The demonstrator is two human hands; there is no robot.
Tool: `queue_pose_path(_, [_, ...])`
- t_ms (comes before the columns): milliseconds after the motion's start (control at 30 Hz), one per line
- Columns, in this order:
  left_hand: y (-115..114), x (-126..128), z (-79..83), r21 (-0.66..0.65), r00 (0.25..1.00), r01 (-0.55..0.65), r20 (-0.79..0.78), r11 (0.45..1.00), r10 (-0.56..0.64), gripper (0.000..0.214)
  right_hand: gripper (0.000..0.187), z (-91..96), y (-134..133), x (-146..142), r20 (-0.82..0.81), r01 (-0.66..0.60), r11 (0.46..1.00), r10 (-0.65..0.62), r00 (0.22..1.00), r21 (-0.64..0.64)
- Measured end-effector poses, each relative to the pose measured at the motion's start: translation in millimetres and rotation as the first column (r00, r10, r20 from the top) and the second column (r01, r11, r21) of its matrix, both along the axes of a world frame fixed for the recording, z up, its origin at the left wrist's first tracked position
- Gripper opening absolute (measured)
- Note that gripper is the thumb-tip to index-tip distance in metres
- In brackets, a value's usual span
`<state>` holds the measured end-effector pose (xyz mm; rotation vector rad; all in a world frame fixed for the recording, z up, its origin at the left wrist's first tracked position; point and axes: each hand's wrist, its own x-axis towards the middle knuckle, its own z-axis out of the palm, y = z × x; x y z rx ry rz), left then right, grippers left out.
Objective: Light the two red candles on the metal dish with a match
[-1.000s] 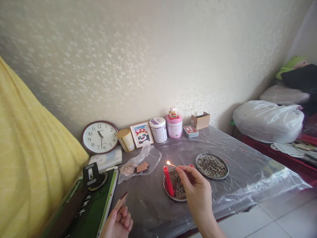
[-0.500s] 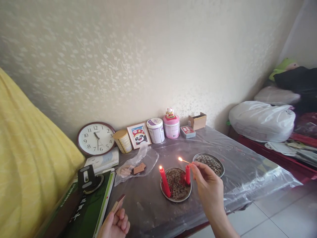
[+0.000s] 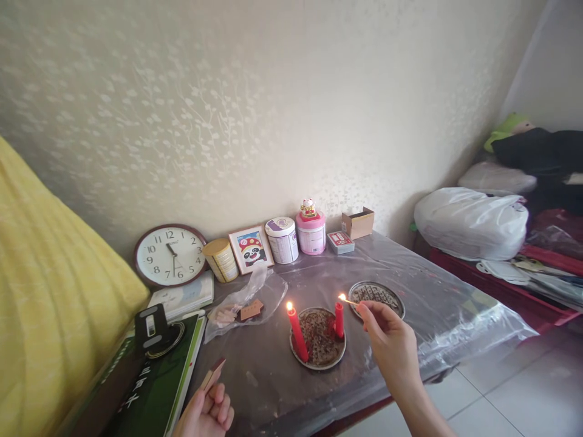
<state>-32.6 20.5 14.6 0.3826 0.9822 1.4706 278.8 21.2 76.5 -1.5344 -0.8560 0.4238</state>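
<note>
Between the thumb and fingers of my right hand (image 3: 392, 340) is a burning match (image 3: 351, 301). Its flame is right by the top of the shorter red candle (image 3: 339, 321); I cannot tell whether that wick is lit. The taller red candle (image 3: 298, 334) leans a little and has a flame at its top. Both candles stand on a round metal dish (image 3: 319, 364) with a dark, wax-stained inside. My left hand (image 3: 207, 409), lower left, is closed around a small matchbox (image 3: 212, 375), apart from the dish.
A second round dish (image 3: 401, 311) lies behind my right hand. Near the candles is a clear plastic bag (image 3: 268, 303) with small pieces in it. A clock (image 3: 155, 258), tins (image 3: 282, 246), a framed panda picture (image 3: 257, 264) and a cardboard box (image 3: 359, 224) line the wall.
My right hand has brought the burning match from left of the shorter candle's top to just over its right side. The left hand still holds the matchbox. The view has shifted slightly.
</note>
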Motion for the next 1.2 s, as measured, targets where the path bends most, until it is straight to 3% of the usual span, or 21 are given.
queue_pose_path(300, [-2.1,-0.2,2.8,0.004,1.0,0.012,-0.018,1.0,-0.012,0.044,0.033,-3.0,1.5,-6.7,-0.015,-0.084,0.996,0.084,0.996,0.004])
queue_pose_path(1200, [-3.5,3.1,5.6,0.001,0.999,0.025,-0.032,1.0,-0.025,0.045,0.033,-4.9,3.0,-2.9,0.017,-0.06,0.998,0.06,0.998,-0.011])
